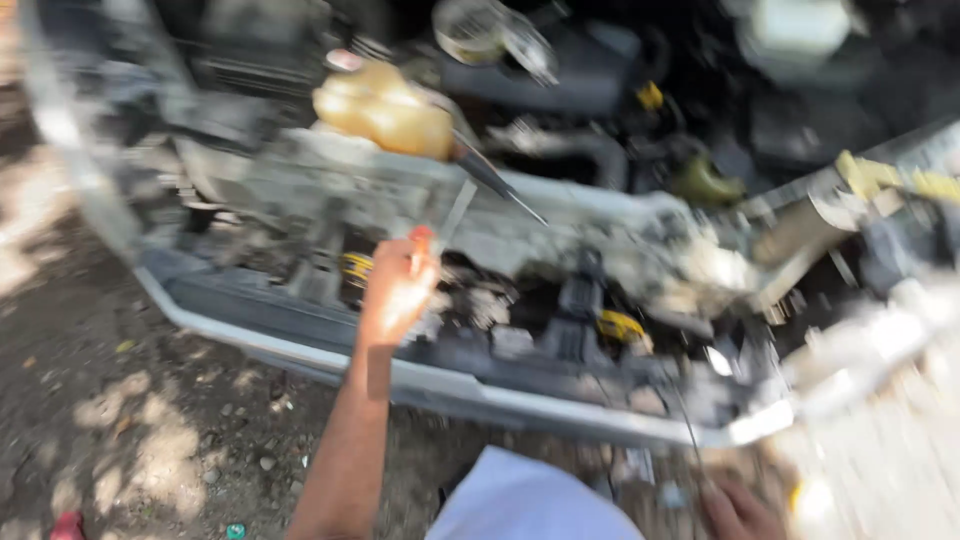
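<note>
An open car engine bay (560, 130) fills the upper part of the blurred head view, dark with hoses and housings. Across its front runs the grey front crossmember (450, 385), stripped of its bumper, slanting from upper left down to the lower right. Below it lies bare, pebbly dirt ground (150, 400) in dappled light.

At the top left of the bay sits a yellowish translucent coolant reservoir (385, 108) with a pale cap, and a dark hose runs off its right end. A white reservoir (790, 30) shows at the top right, and a small yellow cap (650, 96) between them.

The left hand (398, 285) is raised over the front panel, fingers closed around a thin metal rod-like tool (452, 215) with an orange-red end at the fist; the shaft points up toward the yellowish reservoir. The right hand (738, 510) rests low at the bottom edge, near the crossmember's right end and a thin wire (688, 425); blur hides whether it grips anything. A pale grey cloth-covered knee (530, 500) sits between the arms.
</note>
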